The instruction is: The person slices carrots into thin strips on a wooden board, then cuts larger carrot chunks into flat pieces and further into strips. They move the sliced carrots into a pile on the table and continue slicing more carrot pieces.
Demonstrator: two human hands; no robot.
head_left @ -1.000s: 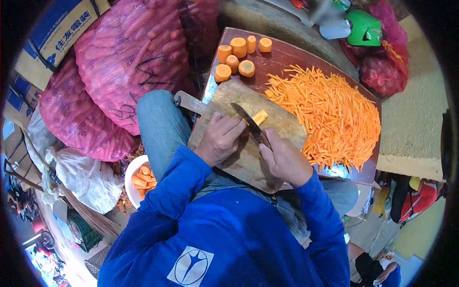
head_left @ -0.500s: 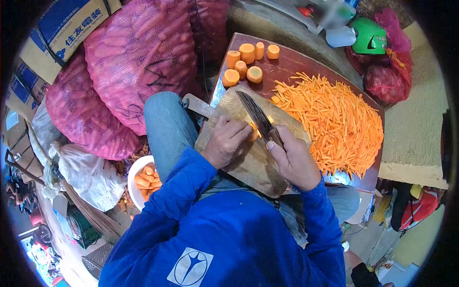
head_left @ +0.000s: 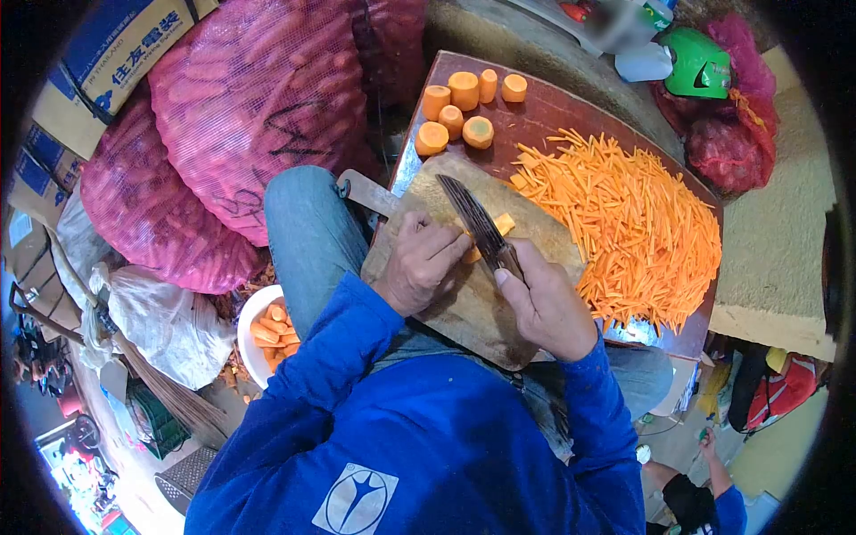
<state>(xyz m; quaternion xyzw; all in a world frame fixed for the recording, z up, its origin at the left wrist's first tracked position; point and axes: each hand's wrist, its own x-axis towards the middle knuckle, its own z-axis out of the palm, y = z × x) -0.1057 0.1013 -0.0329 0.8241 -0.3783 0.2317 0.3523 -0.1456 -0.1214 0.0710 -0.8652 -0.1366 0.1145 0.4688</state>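
"What are the hands doing?"
"The right hand [head_left: 548, 308] grips the knife [head_left: 477, 218] above the cutting board [head_left: 486, 325], its tip toward the board's far corner. The left hand [head_left: 423, 267] curls its fingers on a carrot piece [head_left: 471, 256] mid-board."
"How does it lie?"
"At the left fingertips, left of the blade; left hand nearer. Fingers and blade hide its long axis."
"Beyond?"
"Carrot chunks [head_left: 464, 89] at the table [head_left: 571, 107]'s far left corner."

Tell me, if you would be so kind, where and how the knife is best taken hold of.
I would take the knife by its handle, coming from the picture's lower right, as the right hand does. The blade slants up and left over the chopping board, close to the left hand, so this end should keep the grip clear of the edge.
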